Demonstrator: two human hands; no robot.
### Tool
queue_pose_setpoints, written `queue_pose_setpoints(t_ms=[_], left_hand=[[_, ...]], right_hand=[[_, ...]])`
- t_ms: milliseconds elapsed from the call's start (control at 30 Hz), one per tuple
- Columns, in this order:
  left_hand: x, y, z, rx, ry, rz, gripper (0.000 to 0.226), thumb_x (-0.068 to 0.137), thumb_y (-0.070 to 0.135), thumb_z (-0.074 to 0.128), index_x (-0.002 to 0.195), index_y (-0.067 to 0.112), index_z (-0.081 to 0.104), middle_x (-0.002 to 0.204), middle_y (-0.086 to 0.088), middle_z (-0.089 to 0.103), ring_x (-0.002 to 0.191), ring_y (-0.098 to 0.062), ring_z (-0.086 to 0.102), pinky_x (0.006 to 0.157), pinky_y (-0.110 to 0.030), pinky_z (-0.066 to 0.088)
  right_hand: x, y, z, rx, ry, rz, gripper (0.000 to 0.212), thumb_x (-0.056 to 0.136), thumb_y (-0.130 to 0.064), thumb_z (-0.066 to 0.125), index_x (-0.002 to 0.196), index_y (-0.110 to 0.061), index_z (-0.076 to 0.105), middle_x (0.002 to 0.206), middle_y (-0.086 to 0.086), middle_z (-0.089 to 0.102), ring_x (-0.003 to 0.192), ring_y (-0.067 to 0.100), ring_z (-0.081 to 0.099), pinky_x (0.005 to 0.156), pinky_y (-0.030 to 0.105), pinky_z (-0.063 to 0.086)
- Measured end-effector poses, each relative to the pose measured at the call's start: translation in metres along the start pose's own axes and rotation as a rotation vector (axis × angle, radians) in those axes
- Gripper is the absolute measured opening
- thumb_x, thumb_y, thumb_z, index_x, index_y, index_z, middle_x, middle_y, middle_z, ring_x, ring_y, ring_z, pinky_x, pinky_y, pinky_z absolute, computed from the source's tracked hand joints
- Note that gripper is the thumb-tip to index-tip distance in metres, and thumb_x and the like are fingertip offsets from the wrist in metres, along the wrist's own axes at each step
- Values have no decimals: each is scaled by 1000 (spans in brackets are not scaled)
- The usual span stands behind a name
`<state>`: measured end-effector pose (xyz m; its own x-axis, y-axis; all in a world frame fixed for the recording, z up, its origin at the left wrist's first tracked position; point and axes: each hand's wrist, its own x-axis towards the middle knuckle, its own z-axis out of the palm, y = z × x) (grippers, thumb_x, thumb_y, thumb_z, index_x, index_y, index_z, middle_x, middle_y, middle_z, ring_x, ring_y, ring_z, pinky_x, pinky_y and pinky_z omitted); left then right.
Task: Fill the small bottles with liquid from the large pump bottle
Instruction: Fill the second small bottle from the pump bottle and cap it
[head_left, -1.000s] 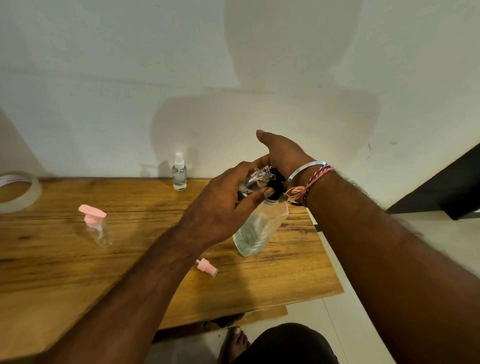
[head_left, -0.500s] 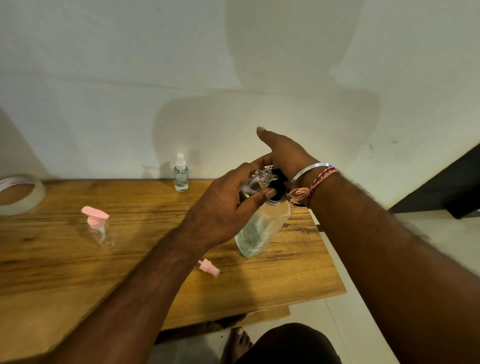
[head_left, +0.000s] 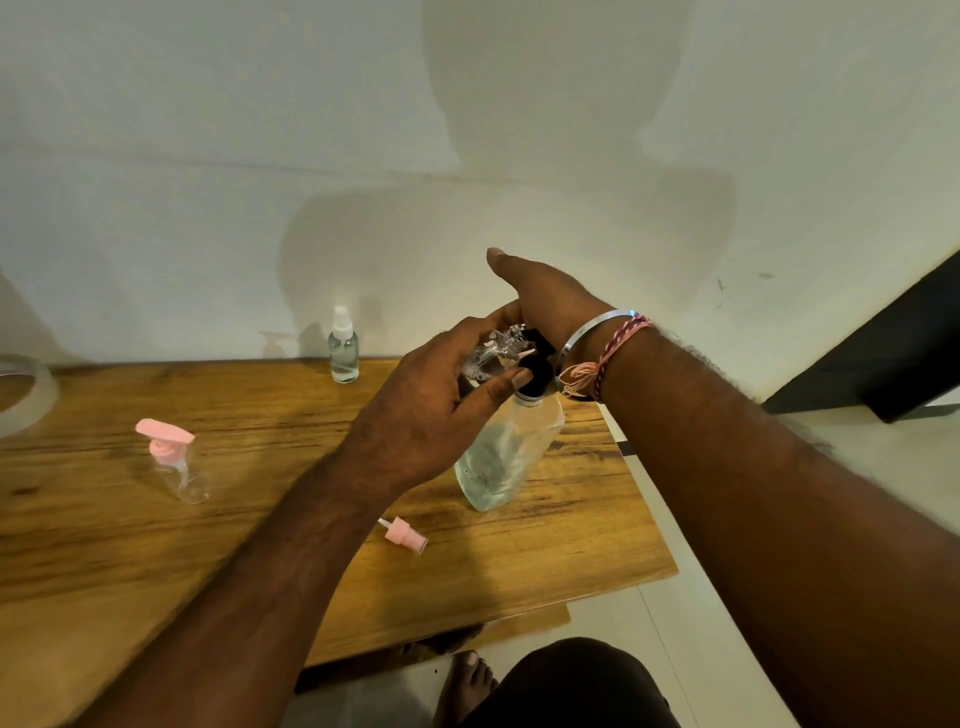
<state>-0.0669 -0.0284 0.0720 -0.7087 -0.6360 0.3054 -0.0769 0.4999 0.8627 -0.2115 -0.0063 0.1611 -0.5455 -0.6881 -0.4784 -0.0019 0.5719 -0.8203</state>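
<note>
Now my left hand (head_left: 426, 415) pinches a small clear bottle (head_left: 491, 358) at the pump bottle (head_left: 506, 457) spout, right hand (head_left: 540, 301) pressing flat on top, over the desk (head_left: 156, 545); slick, light plastic, hold its body

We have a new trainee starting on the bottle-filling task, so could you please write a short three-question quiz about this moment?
1. True or false: the pink spray cap lies loose on the wooden table.
2. What is the left hand holding at the black pump of the large pump bottle?
A. a small clear bottle
B. the tape roll
C. the pink-pump bottle
3. Fill in: the white-capped spray bottle stands near the ____.

Key: 1 true; 2 A; 3 wall. The right hand covers the pump.
</note>
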Motion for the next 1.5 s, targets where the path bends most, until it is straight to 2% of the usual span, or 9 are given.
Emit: queue_pose_setpoints(t_ms=[367,500,600,733,967,1033,1167,1333,1500], left_hand=[[-2,-3,2,2,-14,-16,39,100,48,64,135,30,59,114,17,71,102,1,67,79,-20,55],[-2,2,1,-42,-10,-11,42,100,47,65,139,33,57,116,20,70,104,2,67,77,-11,51],[-1,3,-1,-29,2,-11,46,99,51,63,142,36,55,118,20,70,104,0,68,79,-18,54],[-2,2,0,-23,-1,-15,49,99,52,63,144,37,53,119,18,70,103,-3,68,83,-26,59],[-1,1,0,-20,-2,-16,47,100,52,63,143,37,53,118,18,70,102,-2,68,83,-26,58],[-1,1,0,-25,-3,-18,45,100,52,63,141,37,54,117,18,70,103,-1,68,83,-26,58],[-1,-2,1,-50,-7,-24,44,99,52,63,139,34,56,115,18,71,103,-2,68,80,-22,55],[-3,-4,2,-68,-21,-22,49,95,57,61,139,35,56,113,20,71,101,-1,69,79,-22,57],[-4,-2,2,-73,-22,-18,47,96,55,62,138,34,57,113,22,71,103,4,67,78,-11,51]], right_hand=[[4,11,2,-3,26,-71,50,96,-62,53,119,-19,57,102,13,72,80,32,71,80,42,59],[-3,8,0,33,39,-36,57,96,-63,51,125,-15,59,100,12,72,73,30,69,62,34,57],[-7,1,-2,1,22,-14,66,98,-65,46,140,-15,56,88,9,69,67,27,64,48,27,54],[-4,-4,-4,28,-26,36,74,94,-69,46,145,-16,50,74,11,74,78,31,66,61,33,55],[-6,-3,-2,-12,-14,-2,69,97,-66,44,143,-15,51,94,11,69,77,29,63,59,30,52],[-7,-1,0,-12,4,-24,61,99,-63,45,137,-17,54,98,11,69,72,29,64,59,30,54],[-6,5,3,-22,38,-63,40,98,-61,49,93,-21,55,111,13,71,86,32,71,80,40,58],[-4,10,5,-93,51,-156,36,99,-61,46,109,-26,52,106,10,70,81,24,67,78,36,56],[-4,14,4,-10,53,-105,45,96,-63,51,88,-20,61,98,12,74,73,28,70,71,35,58]])
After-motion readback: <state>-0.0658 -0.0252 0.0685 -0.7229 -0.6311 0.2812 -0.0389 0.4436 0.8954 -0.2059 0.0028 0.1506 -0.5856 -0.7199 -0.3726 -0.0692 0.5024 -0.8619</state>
